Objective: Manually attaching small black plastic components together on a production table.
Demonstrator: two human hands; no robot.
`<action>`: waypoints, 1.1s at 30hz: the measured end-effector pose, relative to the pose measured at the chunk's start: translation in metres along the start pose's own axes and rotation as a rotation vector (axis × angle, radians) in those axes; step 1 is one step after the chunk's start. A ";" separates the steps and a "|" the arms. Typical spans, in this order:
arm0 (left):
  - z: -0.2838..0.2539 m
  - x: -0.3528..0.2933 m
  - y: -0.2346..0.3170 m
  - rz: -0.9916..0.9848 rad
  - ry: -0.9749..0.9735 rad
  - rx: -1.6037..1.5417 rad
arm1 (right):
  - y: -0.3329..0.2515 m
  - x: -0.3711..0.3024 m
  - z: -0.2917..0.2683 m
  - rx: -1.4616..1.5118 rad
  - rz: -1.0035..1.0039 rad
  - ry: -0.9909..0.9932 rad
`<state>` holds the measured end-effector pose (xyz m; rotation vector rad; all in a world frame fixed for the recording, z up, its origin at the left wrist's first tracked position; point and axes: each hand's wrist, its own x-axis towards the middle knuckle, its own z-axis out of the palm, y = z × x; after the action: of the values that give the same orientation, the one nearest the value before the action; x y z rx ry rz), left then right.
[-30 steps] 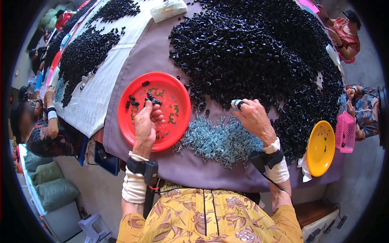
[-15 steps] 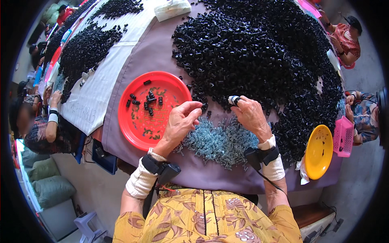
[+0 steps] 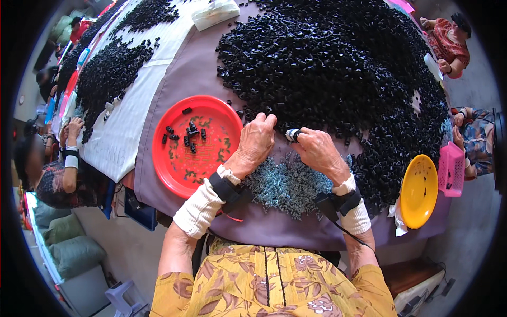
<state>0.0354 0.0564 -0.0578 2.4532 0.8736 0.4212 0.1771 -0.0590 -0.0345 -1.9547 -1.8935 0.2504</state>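
My left hand (image 3: 256, 141) is at the near edge of a large heap of small black plastic pieces (image 3: 301, 68), just right of the red round plate (image 3: 165, 119). Its fingers are curled down and closed; whatever they grip is hidden beneath them. My right hand (image 3: 319, 151) is beside it, fingers bent together, with a white-and-dark wrap (image 3: 293, 135) round a fingertip. I cannot make out what that hand holds. Below both hands lies a pile of tiny pale blue spring-like pieces (image 3: 288, 185). Several black pieces (image 3: 193, 132) rest on the red plate.
A yellow plate (image 3: 420, 203) and a pink basket (image 3: 450, 171) stand at the right table edge. A white box-like packet (image 3: 216, 13) lies at the back. Other people work along both sides, and a second black heap (image 3: 108, 71) spreads over white cloth at left.
My left hand has moved forward and slightly right, from beside the plate to the black heap's edge, and turned knuckles up. The black piece seen at its fingertips is now hidden. My right hand shifted slightly left.
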 end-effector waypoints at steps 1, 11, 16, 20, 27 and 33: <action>-0.001 0.001 0.001 0.009 -0.006 0.008 | -0.001 0.001 0.000 0.001 0.003 0.002; -0.028 -0.018 0.005 -0.103 -0.021 -0.328 | -0.005 -0.008 0.002 0.005 -0.043 -0.090; -0.039 -0.039 -0.002 -0.281 -0.047 -0.799 | -0.012 -0.008 0.017 -0.120 -0.061 -0.147; -0.035 -0.045 -0.005 -0.359 -0.038 -0.847 | -0.006 -0.008 0.018 -0.101 -0.143 -0.075; -0.020 -0.037 -0.009 -0.004 0.106 -0.350 | -0.007 -0.011 0.022 -0.100 -0.155 -0.044; -0.004 -0.016 0.001 -0.026 0.029 -0.030 | -0.002 -0.012 0.026 -0.090 -0.155 -0.033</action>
<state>0.0225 0.0465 -0.0558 2.4117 0.9038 0.4584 0.1640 -0.0671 -0.0587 -1.8581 -2.0981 0.1554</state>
